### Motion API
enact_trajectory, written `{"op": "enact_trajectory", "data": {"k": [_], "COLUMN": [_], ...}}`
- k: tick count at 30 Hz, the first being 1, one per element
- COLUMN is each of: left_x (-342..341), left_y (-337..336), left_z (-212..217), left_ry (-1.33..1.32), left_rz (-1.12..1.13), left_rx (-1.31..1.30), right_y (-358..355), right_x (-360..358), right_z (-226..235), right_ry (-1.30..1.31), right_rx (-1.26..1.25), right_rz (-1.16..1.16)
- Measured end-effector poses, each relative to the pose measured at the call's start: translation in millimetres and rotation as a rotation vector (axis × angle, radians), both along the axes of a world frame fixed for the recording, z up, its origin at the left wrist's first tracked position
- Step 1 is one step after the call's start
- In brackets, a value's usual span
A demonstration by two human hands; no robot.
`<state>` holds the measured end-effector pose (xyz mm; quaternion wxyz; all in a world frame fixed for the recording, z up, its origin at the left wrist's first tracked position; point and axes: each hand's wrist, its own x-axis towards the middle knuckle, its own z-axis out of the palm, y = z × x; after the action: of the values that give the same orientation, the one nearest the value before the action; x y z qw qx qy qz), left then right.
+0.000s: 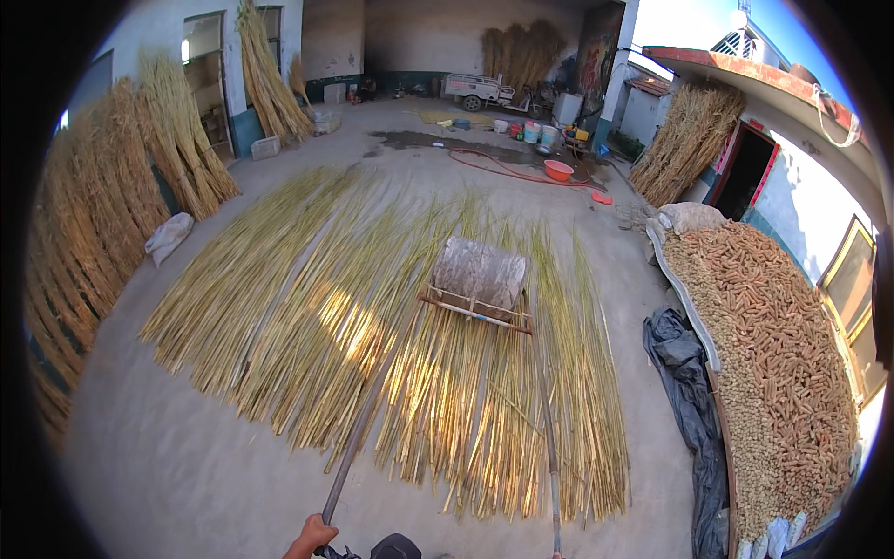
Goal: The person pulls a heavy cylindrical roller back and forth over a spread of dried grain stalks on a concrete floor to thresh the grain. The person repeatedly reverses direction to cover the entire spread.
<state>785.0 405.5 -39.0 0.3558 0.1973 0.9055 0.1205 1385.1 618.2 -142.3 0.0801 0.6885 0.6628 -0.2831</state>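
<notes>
My left hand (315,533) is closed around the near end of a long metal pole (358,429), the left handle of a stone roller. The grey stone roller (479,272) lies on its side in a narrow wooden frame (475,311), on top of the stalks. A second pole (548,429) runs from the frame's right side to the lower edge. Only a skin-coloured sliver shows at its near end; my right hand's fingers are hidden there. Long yellow-green stalks (279,279) are spread over the concrete in broad rows, under and around the roller.
Bundled dry stalks (102,186) lean along the left wall. At right lies a heap of corn cobs (773,317) beside a crumpled dark tarp (687,410). Farther back are a red basin (559,170), a red hose (494,166), buckets (532,133) and a white three-wheeled cart (478,90).
</notes>
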Motion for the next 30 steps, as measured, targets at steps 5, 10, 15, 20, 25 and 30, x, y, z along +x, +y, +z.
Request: {"op": "enact_trajectory", "data": {"k": [5,10,15,20,25,30], "left_x": [-10,-43,-70,-92,-96,-94], "left_y": [64,115,175,239,308,376], "left_z": [18,4,0,-12,-7,3], "left_ry": [-0.053,-0.107,-0.104,-0.102,-0.053,-0.094], "left_rz": [0.07,0.054,0.022,0.037,0.029,0.088], "left_rx": [-0.015,0.002,0.011,0.03,0.054,0.021], "right_y": [54,121,195,277,348,418], "right_x": [-22,-43,-63,-95,-111,-122], "right_z": [15,26,21,41,50,51], "right_ry": [0.017,0.06,0.144,0.135,0.019,0.022], "right_rx": [0.013,0.154,0.283,0.224,0.206,0.069], "right_rz": [-0.003,0.118,0.138,0.092,0.098,0.014]}}
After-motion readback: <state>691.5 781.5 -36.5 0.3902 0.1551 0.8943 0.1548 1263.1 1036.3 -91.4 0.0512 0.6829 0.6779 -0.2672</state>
